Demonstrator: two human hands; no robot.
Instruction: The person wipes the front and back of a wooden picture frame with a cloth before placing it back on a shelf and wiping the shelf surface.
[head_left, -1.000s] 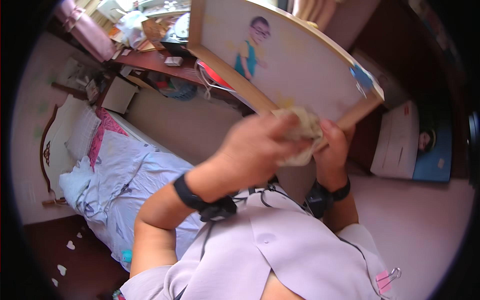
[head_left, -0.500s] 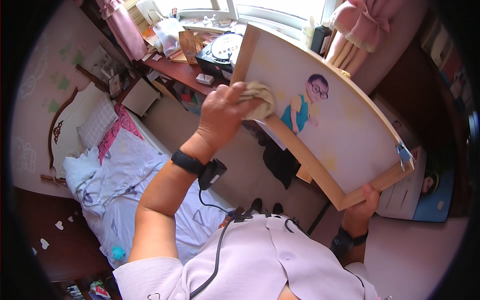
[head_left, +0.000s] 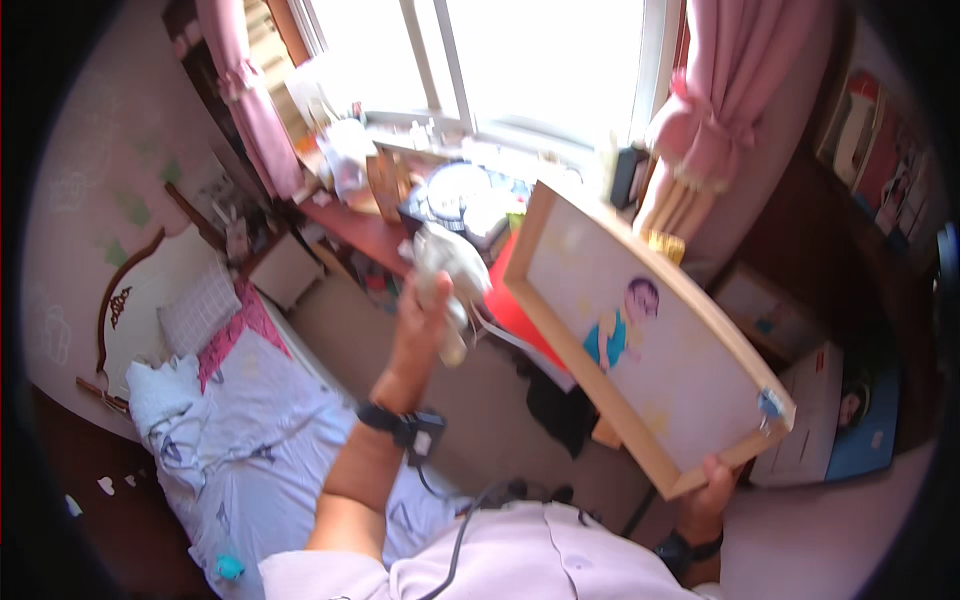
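My left hand [head_left: 418,325] grips a pale crumpled cloth [head_left: 450,262], blurred by motion, off to the left of a wooden picture frame and apart from it. Fingers of my right hand [head_left: 712,492] are closed round the lower right corner of that picture frame [head_left: 648,425]. The frame is tilted, with its recessed side toward me. Inside it, a white panel shows a cartoon child [head_left: 610,335] in a teal outfit and glasses. A small blue clip-like piece [head_left: 769,404] sits by the frame's right end. Part of my right hand is hidden behind the frame.
Ahead, a cluttered reddish desk [head_left: 345,232] runs below a bright window. A red object [head_left: 515,305] shows behind the frame's left end. At left is a bed [head_left: 240,440] with rumpled bedding. Boards with pictures [head_left: 860,420] lean at right, near a pink curtain [head_left: 710,130].
My left hand has taken the cloth off the frame's left corner and moved it leftward. The frame sits lower in view, still in my right hand. More of the window shows.
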